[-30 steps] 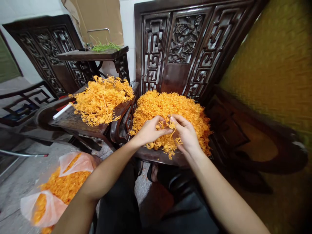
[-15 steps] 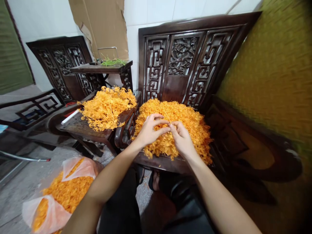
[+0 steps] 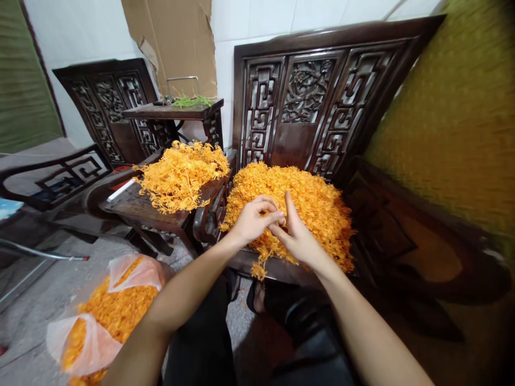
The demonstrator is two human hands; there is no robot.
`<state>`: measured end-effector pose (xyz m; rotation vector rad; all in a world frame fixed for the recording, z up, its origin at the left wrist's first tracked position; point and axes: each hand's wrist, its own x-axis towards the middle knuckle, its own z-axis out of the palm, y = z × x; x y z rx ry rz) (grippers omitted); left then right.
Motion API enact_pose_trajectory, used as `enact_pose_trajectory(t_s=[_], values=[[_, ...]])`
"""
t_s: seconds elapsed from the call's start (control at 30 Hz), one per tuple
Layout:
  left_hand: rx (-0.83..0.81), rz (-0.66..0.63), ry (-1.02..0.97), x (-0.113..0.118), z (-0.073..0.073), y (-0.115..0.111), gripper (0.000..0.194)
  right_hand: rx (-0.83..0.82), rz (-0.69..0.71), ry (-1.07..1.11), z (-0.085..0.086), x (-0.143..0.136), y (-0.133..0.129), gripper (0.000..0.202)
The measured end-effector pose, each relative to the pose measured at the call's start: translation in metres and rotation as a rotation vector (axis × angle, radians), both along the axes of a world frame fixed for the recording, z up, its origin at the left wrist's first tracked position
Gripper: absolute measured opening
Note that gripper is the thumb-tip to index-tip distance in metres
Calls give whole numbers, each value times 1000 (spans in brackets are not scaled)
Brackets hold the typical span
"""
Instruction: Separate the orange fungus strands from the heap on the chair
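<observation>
Pinches a thin orange sprig [image 3: 282,210] between the thumb and forefinger of the left hand [image 3: 254,221], bent inward to meet at the tips. Holds the right hand [image 3: 300,238] open just beside it, with forefinger pointing up and thumb stretched toward the left fingertips. Shows no clear sign of whether the right fingers touch the sprig; cannot tell.

Holds both hands over the near left part of a big orange heap [image 3: 317,198], spread on the seat of a dark chair [image 3: 289,269] in front of its carved back [image 3: 300,140]. Shows a loose cluster [image 3: 259,268] hanging at the seat's front edge, below the hands; cannot tell whether joined to the sprig.

Has to the left a smaller orange pile [image 3: 183,179] on a wooden surface [image 3: 145,212], with a white strip [image 3: 120,191] near its left side. Shows green stems [image 3: 193,101] on a stand [image 3: 142,111] behind, near upright cardboard [image 3: 185,43]. Has an open plastic bag [image 3: 92,343] of orange bits [image 3: 120,308] on the floor [image 3: 30,300], lower left.
</observation>
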<state>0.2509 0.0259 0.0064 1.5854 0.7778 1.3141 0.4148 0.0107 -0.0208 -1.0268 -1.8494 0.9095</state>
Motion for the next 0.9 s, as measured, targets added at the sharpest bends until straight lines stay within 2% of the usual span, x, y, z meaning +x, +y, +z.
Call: enact_pose_trajectory(t_s=[0.03,0.13,0.2,0.3,0.47,0.63,0.73,0.8,0.83,0.9], values=[[34,62,-54,1,0,0,37,-17,20,-32,2,1,0,92],[107,222,-248,4,0,3,39,-101,110,-127,10,0,1,47],[156,295,-307,4,2,6,38,-135,169,-130,14,-2,1,29],[204,375,-350,0,6,11,36,-161,238,-61,18,-8,0,24],[131,410,-318,-6,-3,20,35,-234,205,-29,10,-11,1,42],[101,439,-153,-18,-19,28,31,-207,131,-7,-3,-10,6,44],[119,521,53,-29,-16,22,25,-171,51,-64,-9,-8,10,46],[230,545,201,-35,-10,12,22,-138,-65,-130,-13,-7,13,48],[316,502,286,-35,-7,6,21,-118,-98,-148,-15,-6,14,47],[476,323,498,-33,-4,-4,19,-85,-74,-148,-18,-4,15,37]])
